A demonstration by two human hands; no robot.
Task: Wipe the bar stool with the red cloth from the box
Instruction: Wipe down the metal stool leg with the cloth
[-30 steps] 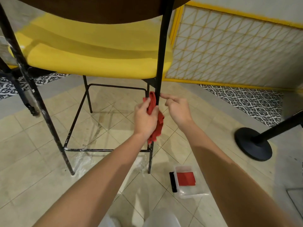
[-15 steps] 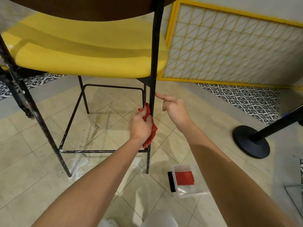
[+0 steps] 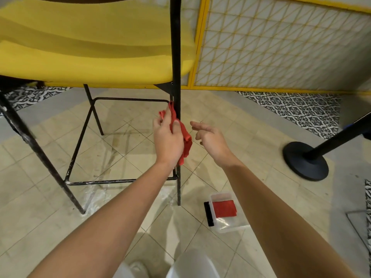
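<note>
Head view: left hand (image 3: 167,140) grips the red cloth (image 3: 185,141) against the bar stool (image 3: 175,57)'s black leg, seemingly wrapped around it. Right hand (image 3: 211,140) hovers beside, fingers loosely spread, holding nothing. Box (image 3: 225,212) lies on the floor.

There's the bar stool (image 3: 96,57), standing upright, a yellow seat high on thin black metal legs with a footrest rail running round them, and the paint low down is scuffed white. The red cloth (image 3: 185,141) is bunched up against the stool's near right leg (image 3: 175,57) just below the seat, gripped in the left hand (image 3: 167,137), one end poking up and the other hanging beside the leg. And the box (image 3: 226,227), a clear plastic tub, sits open just right of that leg's foot, with a folded red piece (image 3: 224,208) flat inside and a black strip (image 3: 207,213) along its left edge.
</note>
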